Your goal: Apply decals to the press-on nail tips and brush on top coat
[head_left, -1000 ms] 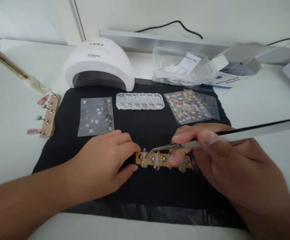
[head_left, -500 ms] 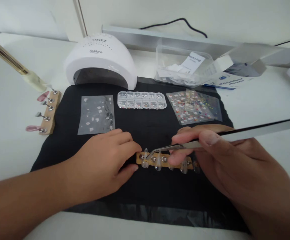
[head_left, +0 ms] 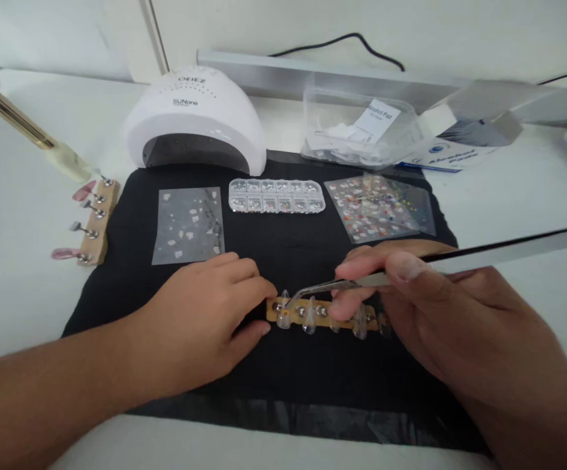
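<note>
A wooden nail tip stand (head_left: 293,313) lies across the black mat, bearing several clear nail tips on metal posts. My left hand (head_left: 214,313) grips the stand's left end between thumb and fingers. In my right hand (head_left: 440,313) is a pair of bent-nose tweezers (head_left: 356,282), its long handle reaching out to the right. The tweezer points touch or hover just over the leftmost nail tip (head_left: 284,316), where a small orange speck shows. Right-hand fingers cover part of the stand's right half.
Behind the hands lie a sticker sheet (head_left: 188,225), a compartment case of small gems (head_left: 276,196) and overlapping colourful sticker sheets (head_left: 376,209). A white nail lamp (head_left: 195,117) stands at the back, with a clear tub (head_left: 312,104) and an alcohol pad box (head_left: 444,153). Another nail stand (head_left: 98,222) sits left.
Both hands stay nearly still. The tweezers shift very slightly at the leftmost nail tip, and the orange speck there is now easier to see.
</note>
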### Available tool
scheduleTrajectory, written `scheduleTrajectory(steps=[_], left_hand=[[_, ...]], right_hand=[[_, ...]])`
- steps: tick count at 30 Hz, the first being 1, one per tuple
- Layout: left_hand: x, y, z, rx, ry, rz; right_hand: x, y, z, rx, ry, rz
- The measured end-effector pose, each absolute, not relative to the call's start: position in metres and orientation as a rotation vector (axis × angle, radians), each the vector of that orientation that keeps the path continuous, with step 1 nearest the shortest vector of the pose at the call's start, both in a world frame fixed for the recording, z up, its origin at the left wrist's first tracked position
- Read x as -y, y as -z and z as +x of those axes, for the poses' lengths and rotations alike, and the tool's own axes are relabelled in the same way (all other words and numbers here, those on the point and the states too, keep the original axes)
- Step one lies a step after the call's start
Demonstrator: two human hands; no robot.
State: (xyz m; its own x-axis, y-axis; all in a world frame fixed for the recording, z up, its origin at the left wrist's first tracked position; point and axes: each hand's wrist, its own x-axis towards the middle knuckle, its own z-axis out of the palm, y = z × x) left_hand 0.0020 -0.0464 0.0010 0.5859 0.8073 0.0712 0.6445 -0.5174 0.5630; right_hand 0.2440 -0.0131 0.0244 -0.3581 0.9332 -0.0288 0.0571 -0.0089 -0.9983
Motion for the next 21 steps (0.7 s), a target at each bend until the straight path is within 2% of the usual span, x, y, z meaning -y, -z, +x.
scheduleTrajectory(steps=[21], left_hand=[[0.0455,-0.0017,0.0023,-1.144,-0.455,2.345]], right_hand=[[0.0118,-0.0211,0.2442,1.554,-1.449,-1.054]])
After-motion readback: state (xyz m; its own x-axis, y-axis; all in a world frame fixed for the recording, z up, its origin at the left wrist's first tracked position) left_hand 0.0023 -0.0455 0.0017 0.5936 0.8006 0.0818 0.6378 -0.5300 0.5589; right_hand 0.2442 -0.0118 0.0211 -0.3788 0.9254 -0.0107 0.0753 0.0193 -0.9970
